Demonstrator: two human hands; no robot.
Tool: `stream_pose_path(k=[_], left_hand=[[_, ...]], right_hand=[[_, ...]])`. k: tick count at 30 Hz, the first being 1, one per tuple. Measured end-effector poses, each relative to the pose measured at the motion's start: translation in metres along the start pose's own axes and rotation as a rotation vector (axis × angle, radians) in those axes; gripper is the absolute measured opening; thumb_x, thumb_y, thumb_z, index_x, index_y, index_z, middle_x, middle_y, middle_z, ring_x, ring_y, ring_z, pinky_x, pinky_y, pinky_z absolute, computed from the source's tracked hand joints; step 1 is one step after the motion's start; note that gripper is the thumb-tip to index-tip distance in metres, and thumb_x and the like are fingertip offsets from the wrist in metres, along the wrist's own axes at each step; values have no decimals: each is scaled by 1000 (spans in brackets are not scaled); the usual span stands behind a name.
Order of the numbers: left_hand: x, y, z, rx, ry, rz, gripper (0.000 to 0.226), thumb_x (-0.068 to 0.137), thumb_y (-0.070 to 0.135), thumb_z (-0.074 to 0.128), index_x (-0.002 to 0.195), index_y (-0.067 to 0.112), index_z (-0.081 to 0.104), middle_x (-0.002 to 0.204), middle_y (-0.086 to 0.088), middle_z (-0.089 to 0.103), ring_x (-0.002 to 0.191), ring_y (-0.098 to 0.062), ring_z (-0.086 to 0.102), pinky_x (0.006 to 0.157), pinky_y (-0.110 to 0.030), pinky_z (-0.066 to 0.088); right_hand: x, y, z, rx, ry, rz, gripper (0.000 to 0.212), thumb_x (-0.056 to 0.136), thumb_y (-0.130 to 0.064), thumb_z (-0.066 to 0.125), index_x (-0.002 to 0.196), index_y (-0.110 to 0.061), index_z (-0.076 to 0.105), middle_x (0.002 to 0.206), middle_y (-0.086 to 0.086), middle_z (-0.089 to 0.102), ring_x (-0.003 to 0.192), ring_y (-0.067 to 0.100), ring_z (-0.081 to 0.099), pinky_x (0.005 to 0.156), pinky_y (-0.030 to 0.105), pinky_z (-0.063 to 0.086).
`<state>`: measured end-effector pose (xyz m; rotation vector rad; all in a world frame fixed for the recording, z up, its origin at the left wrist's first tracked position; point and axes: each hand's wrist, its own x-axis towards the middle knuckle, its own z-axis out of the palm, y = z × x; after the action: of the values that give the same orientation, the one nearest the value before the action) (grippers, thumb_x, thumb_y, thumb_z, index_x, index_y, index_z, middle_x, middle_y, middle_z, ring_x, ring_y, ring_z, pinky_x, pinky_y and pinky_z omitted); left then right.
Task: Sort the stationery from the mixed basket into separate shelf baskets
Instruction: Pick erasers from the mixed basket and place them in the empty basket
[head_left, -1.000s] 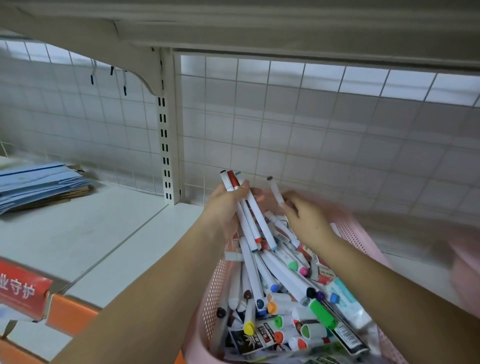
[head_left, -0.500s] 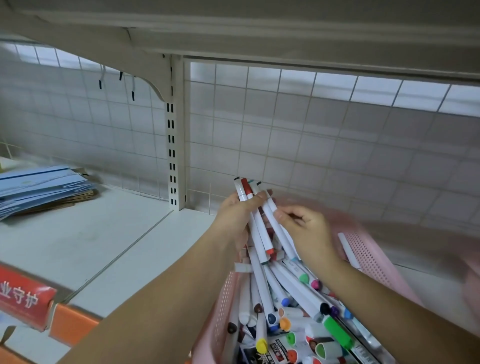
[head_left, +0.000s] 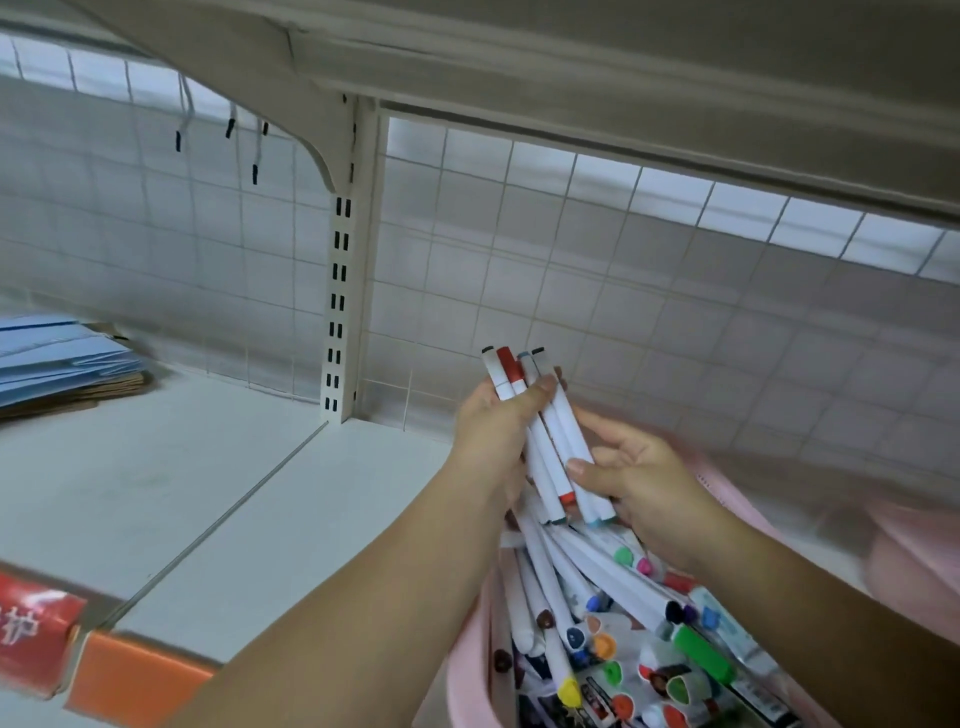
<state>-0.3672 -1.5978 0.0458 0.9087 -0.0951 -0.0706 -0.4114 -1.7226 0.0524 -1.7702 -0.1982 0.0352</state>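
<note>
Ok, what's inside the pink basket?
A heap of white markers with coloured caps, plus some printed packets near the front. The floor of the pink basket is hidden under the heap, and your right hand covers its far end.

White markers (head_left: 550, 441) with coloured caps, pink basket (head_left: 470, 670), blue folders (head_left: 62, 358), orange shelf edge (head_left: 135, 675).

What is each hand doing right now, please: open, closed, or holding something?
Left hand: grips the bundle of markers.
Right hand: pinches the same bundle's lower end.
</note>
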Motion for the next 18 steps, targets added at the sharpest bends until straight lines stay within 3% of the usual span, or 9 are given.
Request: stream_pose_path(k=[5, 8, 12, 15, 18], left_hand=[[-10, 4, 12, 48, -107, -42, 24, 86, 1, 61, 109, 3, 60, 95, -7, 68, 78, -17, 65, 74, -32, 55], [-20, 10, 24, 40, -153, -12, 24, 85, -5, 58, 107, 1, 58, 90, -5, 70, 77, -14, 68, 76, -31, 56], [-42, 17, 53, 125, -202, 34, 28, 83, -8, 58, 111, -2, 57, 98, -12, 69, 80, -19, 68, 71, -29, 57], [-63, 15, 81, 156, -220, 59, 19, 82, -11, 57, 95, 2, 62, 87, -8, 72, 76, -16, 68, 69, -26, 57], [-87, 2, 116, 195, -240, 54, 18, 83, -10, 56, 92, 3, 64, 81, -5, 71, 76, -17, 67, 71, -29, 56]], right_hand=[[-17, -8, -3, 33, 78, -21, 46, 82, 13, 55, 107, -25, 63, 89, 11, 74, 75, 21, 72, 59, 26, 57], [-34, -18, -5, -6, 122, -64, 44, 83, 13, 56, 103, -25, 64, 88, 6, 74, 72, 16, 71, 58, 23, 56], [-65, -35, -21, -178, 215, -106, 38, 84, 7, 59, 90, -31, 64, 85, -7, 73, 76, 9, 70, 72, 24, 57], [-98, -45, -50, -429, 330, -134, 27, 87, -1, 59, 111, -12, 66, 111, 5, 67, 96, 11, 61, 89, 21, 45], [-146, -50, -94, -829, 402, -173, 36, 92, -10, 54, 127, -7, 56, 132, 7, 56, 119, 15, 53, 91, 15, 33]])
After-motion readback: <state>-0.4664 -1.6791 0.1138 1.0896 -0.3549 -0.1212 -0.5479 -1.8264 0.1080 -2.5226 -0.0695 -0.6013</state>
